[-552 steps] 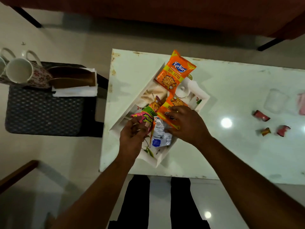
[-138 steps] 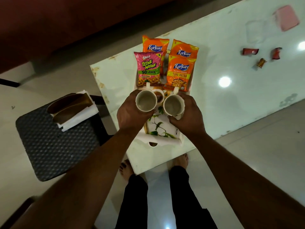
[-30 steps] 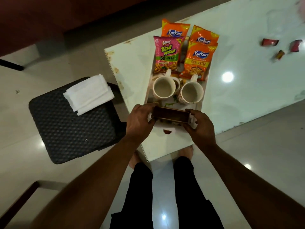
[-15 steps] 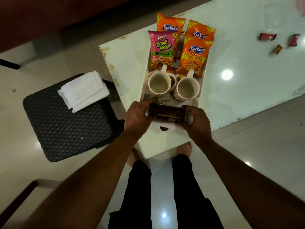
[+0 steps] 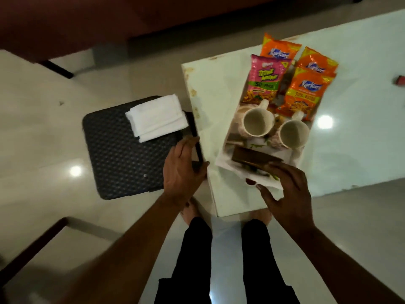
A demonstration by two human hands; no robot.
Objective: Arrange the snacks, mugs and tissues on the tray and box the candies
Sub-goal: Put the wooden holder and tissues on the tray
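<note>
Mugs (image 5: 257, 122) and packs (image 5: 304, 95) fill the tray (image 5: 221, 163), with a brown holder (image 5: 252, 157) at its near end. Tissues (image 5: 156, 117) lie on the stool (image 5: 122, 159), at eleven o'clock from the left hand (image 5: 184, 167) (fingers loose, empty). The right hand (image 5: 287, 191), fingers spread, hovers at the holder's five o'clock.

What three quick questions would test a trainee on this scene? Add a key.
1. True or false: both mugs stand on the tray.
2. How many snack packs lie on the tray?
3. Fill in: the tissues lie on the ___.
Key: 1 true; 2 four; 3 stool.
</note>
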